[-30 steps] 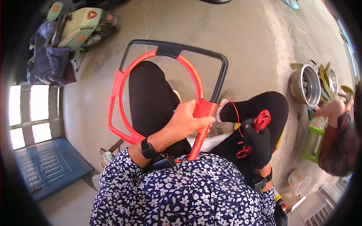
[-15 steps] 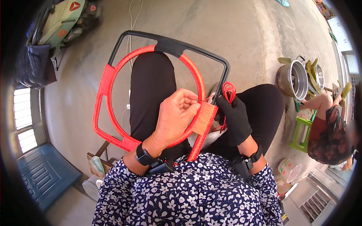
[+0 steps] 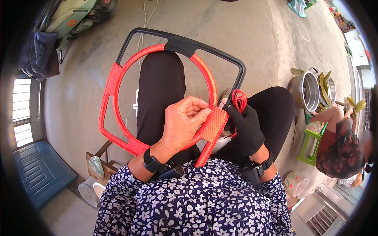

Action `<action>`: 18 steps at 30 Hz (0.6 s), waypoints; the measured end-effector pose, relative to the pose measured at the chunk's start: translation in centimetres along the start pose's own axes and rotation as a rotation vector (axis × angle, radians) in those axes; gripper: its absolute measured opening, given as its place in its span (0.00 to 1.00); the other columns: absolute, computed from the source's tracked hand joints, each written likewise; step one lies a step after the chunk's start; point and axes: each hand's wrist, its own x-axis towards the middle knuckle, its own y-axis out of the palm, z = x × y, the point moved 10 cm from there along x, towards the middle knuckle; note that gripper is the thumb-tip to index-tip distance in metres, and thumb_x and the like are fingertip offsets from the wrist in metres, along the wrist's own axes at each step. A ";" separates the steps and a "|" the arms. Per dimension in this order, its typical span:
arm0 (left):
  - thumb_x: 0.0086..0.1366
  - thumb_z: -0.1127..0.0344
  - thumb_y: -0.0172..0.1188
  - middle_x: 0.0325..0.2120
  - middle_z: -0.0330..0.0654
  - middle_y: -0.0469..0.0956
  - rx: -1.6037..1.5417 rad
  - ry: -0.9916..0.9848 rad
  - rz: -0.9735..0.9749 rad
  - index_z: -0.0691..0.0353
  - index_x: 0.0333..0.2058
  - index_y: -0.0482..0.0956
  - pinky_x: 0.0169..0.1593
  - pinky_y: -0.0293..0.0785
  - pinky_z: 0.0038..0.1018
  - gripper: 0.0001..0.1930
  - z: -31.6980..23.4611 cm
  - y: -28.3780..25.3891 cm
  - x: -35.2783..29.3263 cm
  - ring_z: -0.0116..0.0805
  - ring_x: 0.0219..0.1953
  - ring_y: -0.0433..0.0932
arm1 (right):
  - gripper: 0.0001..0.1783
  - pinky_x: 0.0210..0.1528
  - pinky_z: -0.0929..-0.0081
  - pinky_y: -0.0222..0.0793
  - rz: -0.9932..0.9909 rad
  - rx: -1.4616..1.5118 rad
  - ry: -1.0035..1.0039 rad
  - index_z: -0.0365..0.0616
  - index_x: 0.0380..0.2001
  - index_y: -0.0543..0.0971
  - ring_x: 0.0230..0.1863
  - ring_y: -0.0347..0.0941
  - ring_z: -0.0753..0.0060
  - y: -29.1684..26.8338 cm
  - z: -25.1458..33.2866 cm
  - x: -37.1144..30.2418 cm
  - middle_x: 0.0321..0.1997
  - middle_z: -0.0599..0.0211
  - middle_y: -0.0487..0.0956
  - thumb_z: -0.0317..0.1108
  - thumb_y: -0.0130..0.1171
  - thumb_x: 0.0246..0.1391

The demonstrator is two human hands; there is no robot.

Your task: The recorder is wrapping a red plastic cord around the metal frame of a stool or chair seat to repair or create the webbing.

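Note:
Across my lap lies a black metal frame (image 3: 179, 44) with a round ring inside an angular outer bar. Red cord is wound tightly over much of the ring (image 3: 117, 114) and the lower bars. My bare left hand (image 3: 181, 122) pinches at the ring's right side, thumb and forefinger against the edge of a broad wound panel (image 3: 214, 124). Exactly what lies between the fingertips is hidden. My right hand (image 3: 249, 129), in a black glove, is closed around a looped hank of red cord (image 3: 239, 98) beside the black bar. Its fingertips are partly hidden.
A seated person (image 3: 340, 151) works at the right beside a metal pot (image 3: 305, 91), long leaves and a green stool (image 3: 310, 146). Lower left are a blue panel (image 3: 43, 169) and a wooden stool (image 3: 96, 167). White cable (image 3: 145, 23) runs along the concrete floor.
The view has shifted slightly, so the surroundings sit a little differently. Both hands keep nearly the same places on the frame, and the cord hank stays in my right hand.

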 end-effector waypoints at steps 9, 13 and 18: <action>0.60 0.78 0.59 0.25 0.35 0.77 0.088 0.109 0.117 0.68 0.32 0.74 0.32 0.73 0.15 0.03 -1.3 0.3 0.6 0.17 0.28 0.76 | 0.09 0.26 0.82 0.66 0.075 -0.058 -0.031 0.37 0.33 0.76 0.23 0.72 0.82 0.5 1.0 -0.6 0.22 0.69 0.76 0.34 0.55 0.57; 0.61 0.78 0.58 0.25 0.35 0.77 0.087 0.091 0.164 0.66 0.33 0.73 0.30 0.72 0.15 0.03 -1.1 0.5 0.7 0.16 0.27 0.75 | 0.09 0.26 0.81 0.67 0.036 -0.051 -0.009 0.36 0.33 0.76 0.23 0.71 0.82 0.4 0.6 -0.4 0.22 0.69 0.76 0.33 0.55 0.57; 0.63 0.76 0.57 0.27 0.39 0.80 0.005 0.042 0.091 0.68 0.34 0.75 0.30 0.74 0.17 0.02 -0.6 -0.4 1.1 0.19 0.28 0.77 | 0.09 0.25 0.81 0.67 0.009 -0.042 -0.029 0.36 0.32 0.76 0.22 0.71 0.82 0.4 0.5 0.0 0.22 0.69 0.76 0.33 0.55 0.57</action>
